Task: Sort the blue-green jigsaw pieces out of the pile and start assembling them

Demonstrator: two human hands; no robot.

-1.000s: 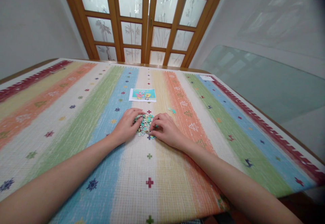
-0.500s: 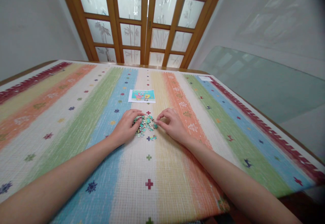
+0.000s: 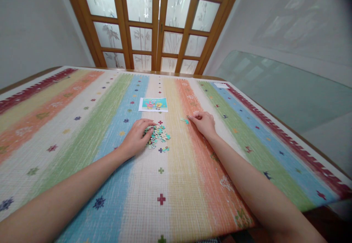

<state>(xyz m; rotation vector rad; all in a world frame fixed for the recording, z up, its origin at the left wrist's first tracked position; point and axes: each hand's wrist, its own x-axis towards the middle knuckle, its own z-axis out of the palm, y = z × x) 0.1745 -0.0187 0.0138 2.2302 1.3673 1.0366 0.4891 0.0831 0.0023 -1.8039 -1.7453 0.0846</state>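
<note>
A: Heap of puzzle pieces here, near the middle of the striped tabletop. Call that the clock's centre, with twelve pointing away from the person.

B: Then the left hand is at nine, right up against the heap! Fingers loosely curved, thumb and forefinger apart, bracketing that edge. Anything under the fingers?

A: Can't tell, they hide it. Over to the right hand, out past two o'clock, well clear of the heap: thumb and forefinger pinched together, and that looks like a small piece at the tips!

B: Right beside it, the set-apart pieces, at two o'clock. Joined or merely touching? Too small to call.

A: And one little straggler at five, just off the heap. Up at twelve, the picture card lies flat, pink and yellow figures on turquoise.

B: So what's the score?

A: Early, I'd judge. Only that handful at two has been put to one side; the great bulk lies jumbled in the middle.

B: And nothing I can make out as an assembled patch. Nearly all the pieces remain to be dealt with!
</note>
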